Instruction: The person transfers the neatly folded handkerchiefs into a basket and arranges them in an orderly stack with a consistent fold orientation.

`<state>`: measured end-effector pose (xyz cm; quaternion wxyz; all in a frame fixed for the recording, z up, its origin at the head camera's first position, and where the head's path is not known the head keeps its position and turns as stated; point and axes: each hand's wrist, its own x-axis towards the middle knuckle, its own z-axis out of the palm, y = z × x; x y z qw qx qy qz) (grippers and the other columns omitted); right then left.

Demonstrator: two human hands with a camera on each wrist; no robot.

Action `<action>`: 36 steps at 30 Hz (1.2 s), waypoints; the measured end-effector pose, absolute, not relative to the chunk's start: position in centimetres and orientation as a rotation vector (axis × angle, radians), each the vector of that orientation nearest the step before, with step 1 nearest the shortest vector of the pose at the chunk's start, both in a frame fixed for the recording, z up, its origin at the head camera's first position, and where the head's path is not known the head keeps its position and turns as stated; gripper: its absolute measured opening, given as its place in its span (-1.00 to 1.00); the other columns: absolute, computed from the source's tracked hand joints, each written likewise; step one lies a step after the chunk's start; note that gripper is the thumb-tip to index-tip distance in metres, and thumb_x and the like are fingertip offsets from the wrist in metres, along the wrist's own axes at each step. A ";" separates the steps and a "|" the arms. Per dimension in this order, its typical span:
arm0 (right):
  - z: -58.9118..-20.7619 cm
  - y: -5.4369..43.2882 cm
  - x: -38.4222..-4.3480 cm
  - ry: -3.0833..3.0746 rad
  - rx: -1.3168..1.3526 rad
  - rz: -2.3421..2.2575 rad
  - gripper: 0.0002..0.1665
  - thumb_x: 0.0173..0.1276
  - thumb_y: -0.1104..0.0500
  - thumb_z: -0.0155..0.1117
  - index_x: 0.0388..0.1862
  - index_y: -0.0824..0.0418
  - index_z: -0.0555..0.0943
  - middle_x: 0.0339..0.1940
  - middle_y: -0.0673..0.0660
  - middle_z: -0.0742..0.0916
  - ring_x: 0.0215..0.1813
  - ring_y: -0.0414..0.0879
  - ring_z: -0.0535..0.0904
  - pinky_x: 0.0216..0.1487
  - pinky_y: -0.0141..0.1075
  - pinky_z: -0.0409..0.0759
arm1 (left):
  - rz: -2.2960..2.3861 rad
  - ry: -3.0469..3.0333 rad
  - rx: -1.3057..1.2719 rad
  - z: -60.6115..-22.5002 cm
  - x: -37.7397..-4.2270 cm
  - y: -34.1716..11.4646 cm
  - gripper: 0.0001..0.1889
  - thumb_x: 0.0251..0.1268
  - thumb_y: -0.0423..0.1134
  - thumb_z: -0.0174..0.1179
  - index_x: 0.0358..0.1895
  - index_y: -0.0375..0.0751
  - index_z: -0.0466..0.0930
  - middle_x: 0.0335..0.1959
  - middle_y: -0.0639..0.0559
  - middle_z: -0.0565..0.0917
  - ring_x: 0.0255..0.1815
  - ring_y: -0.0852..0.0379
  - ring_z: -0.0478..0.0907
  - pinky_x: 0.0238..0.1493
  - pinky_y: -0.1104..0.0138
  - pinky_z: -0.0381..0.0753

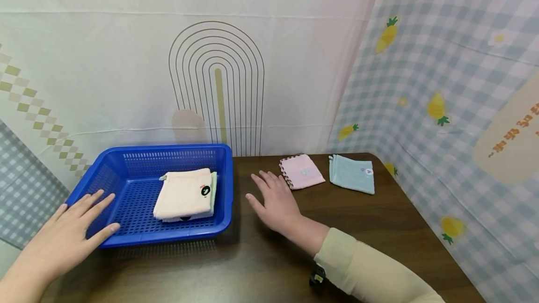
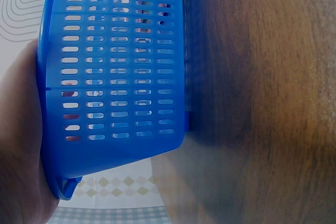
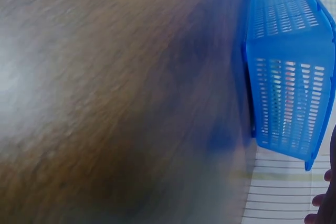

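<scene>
A blue slotted plastic basket (image 1: pixel 177 236) stands on the left of the table. In it lies a small stack of folded towels, a cream one (image 1: pixel 183 193) on top and a pale green edge (image 1: pixel 215 183) showing beneath. My left hand (image 1: pixel 69 235) rests with spread fingers over the basket's front left corner; the left wrist view shows the hand (image 2: pixel 18 135) against the rim. Between the basket and a folded pink towel (image 1: pixel 305 172) with a checked border, my right hand (image 1: pixel 277 204) hovers with fingers extended, holding nothing. Right of the pink towel lies a folded light blue towel (image 1: pixel 353 175).
The dark wooden table (image 1: pixel 261 270) meets a printed white cloth wall (image 1: pixel 294 83) at the back and a blue checked cloth (image 1: pixel 455 50) on the right. A small black device (image 1: pixel 317 275) sits under the right sleeve (image 1: pixel 362 261).
</scene>
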<state>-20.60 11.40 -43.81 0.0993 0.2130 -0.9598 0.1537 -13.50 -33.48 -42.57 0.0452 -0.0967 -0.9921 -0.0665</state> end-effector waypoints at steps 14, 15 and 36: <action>-44.9 13.8 -21.0 -2.883 0.563 0.455 -0.25 0.55 -0.30 -0.15 0.55 0.06 0.27 0.51 0.16 0.37 0.54 0.09 0.21 0.54 0.03 0.05 | -0.193 -3.018 -0.306 -42.7 -13.6 -33.6 -0.13 0.38 0.32 0.03 0.53 -0.24 0.15 0.47 -0.50 0.14 0.44 -0.55 0.03 0.36 -0.04 -0.81; -44.9 14.0 -21.0 -2.879 0.562 0.457 -0.26 0.55 -0.30 -0.14 0.54 0.06 0.28 0.51 0.17 0.37 0.53 0.10 0.22 0.54 0.04 0.06 | -0.193 -3.017 -0.306 -42.7 -13.6 -33.6 -0.13 0.39 0.32 0.03 0.53 -0.24 0.15 0.47 -0.50 0.14 0.43 -0.55 0.04 0.36 -0.05 -0.81; -45.3 16.8 -21.7 -2.890 0.471 0.430 -0.31 0.58 -0.21 -0.11 0.52 0.11 0.30 0.46 0.21 0.42 0.49 0.12 0.26 0.52 0.05 0.11 | -0.188 -3.005 -0.315 -42.7 -13.6 -33.6 -0.14 0.39 0.31 0.04 0.53 -0.24 0.16 0.47 -0.49 0.14 0.44 -0.54 0.02 0.36 -0.02 -0.82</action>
